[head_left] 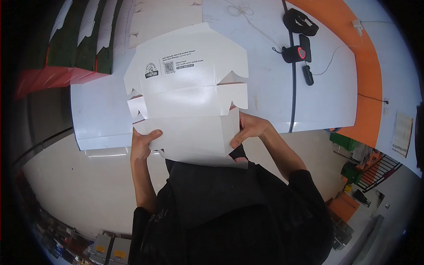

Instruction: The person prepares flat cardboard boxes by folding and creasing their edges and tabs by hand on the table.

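A white die-cut cardboard box blank (181,101), partly folded, is held in front of my body over the near edge of the table. Black print and a QR code show on its far panel. My left hand (143,142) grips its near left side, thumb on top of the board. On the right, my right hand (248,127) pinches the near right side, thumb pressed on the side flap. The fingers under the board are hidden on both sides. Notched tabs stick out along both of its edges.
On the white table (265,88), more flat cardboard (165,20) lies beyond the box. Green and red folded boxes (79,53) stand at the far left. To the right are a small black speaker (293,54), a phone (305,47), a black strap (301,22) and cables.
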A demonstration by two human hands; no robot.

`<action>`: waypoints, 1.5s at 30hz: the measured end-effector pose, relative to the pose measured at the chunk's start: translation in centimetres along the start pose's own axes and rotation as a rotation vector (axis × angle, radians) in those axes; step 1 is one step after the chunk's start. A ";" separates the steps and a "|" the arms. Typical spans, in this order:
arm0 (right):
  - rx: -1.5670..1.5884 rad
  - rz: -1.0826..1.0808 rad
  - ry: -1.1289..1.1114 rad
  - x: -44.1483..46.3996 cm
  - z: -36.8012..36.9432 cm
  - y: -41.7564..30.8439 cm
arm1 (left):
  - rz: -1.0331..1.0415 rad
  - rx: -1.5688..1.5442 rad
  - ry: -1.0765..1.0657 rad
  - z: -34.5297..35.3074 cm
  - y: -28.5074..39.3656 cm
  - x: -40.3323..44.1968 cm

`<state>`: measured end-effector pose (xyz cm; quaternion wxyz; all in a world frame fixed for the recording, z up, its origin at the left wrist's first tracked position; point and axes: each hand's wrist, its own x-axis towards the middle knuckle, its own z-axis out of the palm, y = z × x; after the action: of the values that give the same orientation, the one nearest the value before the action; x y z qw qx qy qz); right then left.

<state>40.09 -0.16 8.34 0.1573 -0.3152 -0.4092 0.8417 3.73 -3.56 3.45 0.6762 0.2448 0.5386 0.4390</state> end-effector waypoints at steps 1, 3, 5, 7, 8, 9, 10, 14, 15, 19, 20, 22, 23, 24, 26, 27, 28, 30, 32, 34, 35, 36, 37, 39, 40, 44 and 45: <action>0.013 0.046 -0.026 0.0 0.0 0.1 | -0.013 -0.005 -0.006 0.0 -0.2 0.0; 0.040 0.133 -0.080 0.4 -0.1 0.0 | -0.010 -0.021 -0.024 0.2 -0.4 0.2; 0.034 0.107 -0.121 1.3 0.2 1.0 | -0.032 -0.018 -0.066 0.3 -0.5 0.7; -0.069 0.035 -0.190 2.8 0.1 2.5 | -0.068 -0.008 -0.129 0.7 -0.8 1.7; -0.169 -0.027 -0.244 4.1 -0.3 3.6 | -0.079 -0.016 -0.141 0.5 -1.3 2.1; -0.195 -0.044 -0.296 4.9 -0.2 3.5 | -0.087 -0.022 -0.153 0.4 -1.8 2.5; -0.220 -0.063 -0.349 5.7 -0.2 3.3 | -0.097 -0.027 -0.164 0.2 -2.0 2.6; -0.334 -0.074 -0.188 3.5 -0.6 -1.6 | 0.001 -0.079 -0.007 -0.3 -1.4 0.9; -0.342 -0.071 -0.123 2.6 -0.3 -3.4 | 0.025 -0.084 0.064 -0.3 -1.2 0.1; -0.299 0.099 0.337 1.7 0.9 -6.2 | 0.084 0.029 0.263 1.5 -0.2 -1.3; -0.318 0.125 0.416 2.1 0.6 -6.4 | 0.093 0.039 0.261 2.2 -0.3 -1.4; -0.383 0.040 0.529 2.8 -0.6 -5.7 | 0.111 0.060 0.262 3.4 -0.5 -1.6; -0.441 0.079 0.577 3.1 -1.1 -5.4 | 0.085 0.052 0.254 3.9 -0.4 -1.9; -0.499 0.116 0.625 3.3 -1.5 -5.3 | 0.060 0.044 0.244 4.6 -0.2 -2.2; -0.711 0.118 0.742 3.9 -2.5 -4.0 | 0.067 -0.002 0.201 6.0 -0.5 -2.5; -0.867 0.082 0.807 4.5 -3.2 -2.6 | 0.045 -0.033 0.194 6.8 -0.7 -2.4; -1.021 0.047 0.869 5.1 -3.6 -0.9 | 0.019 -0.062 0.188 7.5 -1.1 -2.3; -1.314 -0.076 0.997 7.4 -3.0 2.8 | -0.005 -0.113 0.196 8.7 -2.6 -1.7; -1.519 -0.156 1.083 9.2 -2.0 4.9 | -0.015 -0.105 0.200 9.9 -3.0 -1.2; -1.594 -0.140 1.071 10.1 -1.6 6.9 | -0.043 -0.079 0.177 9.7 -4.0 -0.4; -1.630 -0.125 1.063 10.4 -1.5 7.9 | -0.064 -0.091 0.189 9.1 -4.7 -0.1; -1.631 -0.094 1.023 10.6 -1.3 8.2 | -0.083 -0.104 0.202 8.4 -5.3 0.3; -1.686 -0.040 1.011 11.0 -0.6 8.6 | -0.102 -0.116 0.215 8.2 -5.6 0.5; -1.793 0.065 0.995 12.3 1.0 9.1 | -0.091 -0.099 0.233 8.2 -5.9 0.8; -1.890 0.096 0.967 12.6 1.2 9.2 | -0.089 -0.090 0.240 8.2 -6.0 0.6; -1.854 0.212 0.914 12.8 1.5 8.5 | -0.084 -0.099 0.206 8.0 -6.2 0.5; -1.875 0.217 0.908 13.0 1.4 8.5 | -0.111 -0.109 0.200 7.6 -6.4 0.9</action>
<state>29.32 0.60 -2.91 -0.0877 -0.6323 -0.7697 -0.0004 13.10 -4.87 0.11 0.6547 0.1326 0.5913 0.4519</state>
